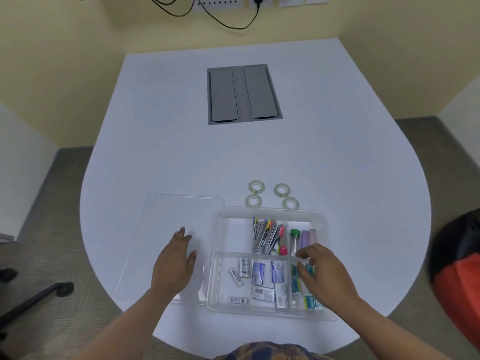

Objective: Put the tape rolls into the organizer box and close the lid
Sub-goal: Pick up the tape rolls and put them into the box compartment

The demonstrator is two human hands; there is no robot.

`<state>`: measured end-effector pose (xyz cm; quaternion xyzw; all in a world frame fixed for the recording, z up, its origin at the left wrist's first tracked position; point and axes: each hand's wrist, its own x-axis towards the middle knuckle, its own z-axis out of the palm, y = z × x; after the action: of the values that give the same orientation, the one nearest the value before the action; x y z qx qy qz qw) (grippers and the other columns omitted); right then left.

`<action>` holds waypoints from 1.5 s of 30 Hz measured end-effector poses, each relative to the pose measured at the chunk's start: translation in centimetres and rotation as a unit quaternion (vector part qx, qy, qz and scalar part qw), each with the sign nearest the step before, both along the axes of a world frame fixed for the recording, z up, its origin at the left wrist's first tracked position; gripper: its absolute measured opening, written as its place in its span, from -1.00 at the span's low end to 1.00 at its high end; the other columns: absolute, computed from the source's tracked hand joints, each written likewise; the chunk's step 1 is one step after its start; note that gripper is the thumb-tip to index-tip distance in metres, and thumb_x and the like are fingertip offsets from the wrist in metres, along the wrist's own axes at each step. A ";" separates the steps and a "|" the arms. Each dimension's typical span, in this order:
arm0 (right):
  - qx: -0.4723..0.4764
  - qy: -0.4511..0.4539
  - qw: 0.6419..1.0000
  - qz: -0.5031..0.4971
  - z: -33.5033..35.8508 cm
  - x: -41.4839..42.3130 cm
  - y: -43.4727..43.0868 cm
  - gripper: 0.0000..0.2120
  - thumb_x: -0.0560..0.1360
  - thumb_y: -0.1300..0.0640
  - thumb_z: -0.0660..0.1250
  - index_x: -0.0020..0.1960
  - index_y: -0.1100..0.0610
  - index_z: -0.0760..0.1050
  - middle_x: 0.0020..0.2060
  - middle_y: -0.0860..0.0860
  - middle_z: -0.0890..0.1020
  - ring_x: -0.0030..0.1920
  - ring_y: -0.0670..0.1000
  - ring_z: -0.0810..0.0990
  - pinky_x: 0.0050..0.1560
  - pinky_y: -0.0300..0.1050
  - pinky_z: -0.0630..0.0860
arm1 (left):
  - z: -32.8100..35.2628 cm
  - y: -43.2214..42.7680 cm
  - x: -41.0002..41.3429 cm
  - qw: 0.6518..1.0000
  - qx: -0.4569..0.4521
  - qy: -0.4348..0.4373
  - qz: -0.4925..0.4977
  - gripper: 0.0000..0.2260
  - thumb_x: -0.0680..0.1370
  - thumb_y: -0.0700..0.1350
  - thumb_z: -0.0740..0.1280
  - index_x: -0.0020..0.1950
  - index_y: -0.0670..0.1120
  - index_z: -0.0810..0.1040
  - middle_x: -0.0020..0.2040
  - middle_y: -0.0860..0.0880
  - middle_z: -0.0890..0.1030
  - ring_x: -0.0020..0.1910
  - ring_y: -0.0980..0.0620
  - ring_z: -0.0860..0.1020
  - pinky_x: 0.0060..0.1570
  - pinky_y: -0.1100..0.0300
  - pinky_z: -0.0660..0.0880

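Several clear tape rolls (pixel 256 186) lie flat on the white table just behind the clear organizer box (pixel 216 255). The box is open, with pens, batteries, small packs and tubes in its compartments; its back left compartment is bare. The clear lid (pixel 166 211) lies flat on the table to the left of the box. My left hand (pixel 174 263) rests palm down on the lid, fingers apart. My right hand (pixel 320 268) hovers over the box's right compartments with fingers curled, and nothing is visibly held in it.
A grey cable hatch (pixel 242 94) is set into the table's far middle. A chair base (pixel 39 292) stands at the left on the floor. A black and orange object (pixel 457 276) sits off the table's right edge.
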<state>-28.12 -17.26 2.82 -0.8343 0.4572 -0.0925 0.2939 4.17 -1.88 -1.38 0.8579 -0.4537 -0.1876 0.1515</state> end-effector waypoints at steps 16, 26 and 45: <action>0.042 0.082 0.994 -0.060 1.0 7.8 -13.5 -0.79 0.48 0.04 0.39 0.07 0.11 0.56 0.01 0.02 0.64 -0.10 -0.01 0.57 -0.07 -0.13 0.47 | -4.4 -2.3 2.1 0.989 0.106 0.016 -0.103 -0.05 0.32 0.48 -0.41 0.53 -0.13 -0.24 0.52 -0.03 -0.29 0.53 0.00 -0.24 0.50 0.00 -0.17; 0.128 0.175 0.969 -0.116 -3.1 10.2 -17.2 -0.68 0.38 0.02 0.44 0.07 0.11 0.52 0.05 0.06 0.61 0.02 0.08 0.55 -0.01 -0.10 0.46 | -5.4 -2.9 2.5 0.991 0.094 -0.002 -0.094 -0.12 0.40 0.45 -0.37 0.53 -0.11 -0.21 0.55 -0.03 -0.22 0.53 0.01 -0.23 0.49 0.01 -0.17; 0.066 0.094 0.980 -0.165 -1.5 12.0 -15.8 -0.45 0.27 -0.09 0.43 0.22 0.02 0.42 0.03 -0.01 0.61 -0.04 0.09 0.60 -0.05 -0.02 0.54 | -5.0 -3.5 2.5 0.992 0.084 0.003 -0.091 -0.14 0.45 0.43 -0.27 0.55 -0.13 -0.09 0.56 -0.04 -0.15 0.55 -0.03 -0.14 0.49 -0.05 -0.09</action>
<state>-16.08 -33.02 1.36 -0.7312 0.6192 -0.0310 0.2846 6.67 -5.39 -6.37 0.8222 -0.5120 -0.2407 0.0626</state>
